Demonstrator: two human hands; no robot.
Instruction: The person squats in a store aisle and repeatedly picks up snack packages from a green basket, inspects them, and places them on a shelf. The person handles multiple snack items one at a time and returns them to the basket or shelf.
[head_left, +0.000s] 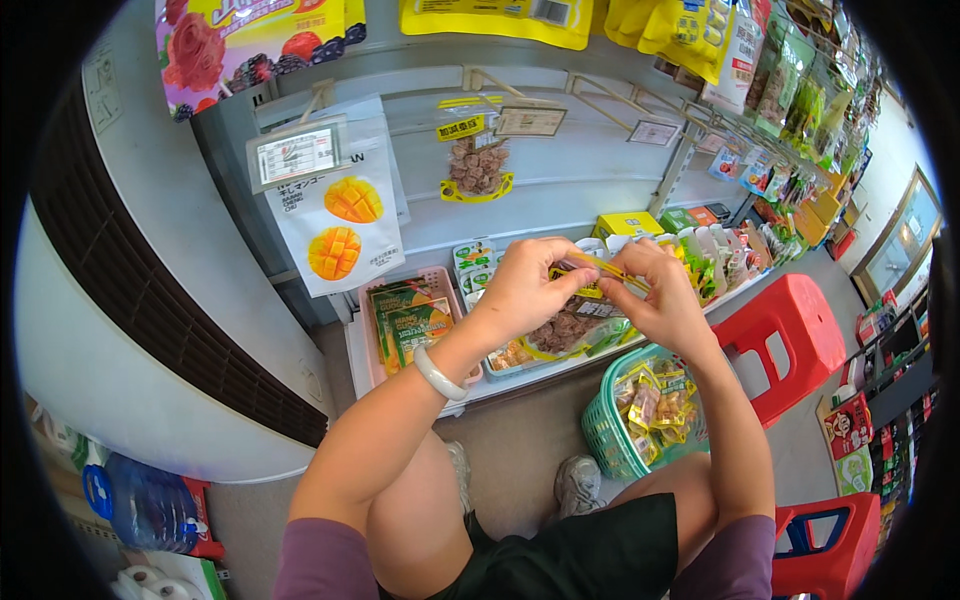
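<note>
Both hands hold the top edge of a clear snack bag with yellow trim (564, 330), which hangs below them over the low shelf. My left hand (536, 281) pinches the bag's top on the left, thumb and fingertips together. My right hand (654, 292) grips the same edge on the right, close to the left. Dark brown dried pieces fill the bag's lower part. A similar bag (478, 161) hangs on a hook of the rack above. Beneath my right forearm a green plastic basket (600, 420) holds several small yellow snack packets (664, 409).
A pink basket (365, 330) with dried mango packs stands on the low shelf (450, 407). White mango bags (337, 232) hang at left, beside a large white appliance (172, 300). Red plastic stools (806, 330) stand at right. A blue water jug (142, 502) is at lower left.
</note>
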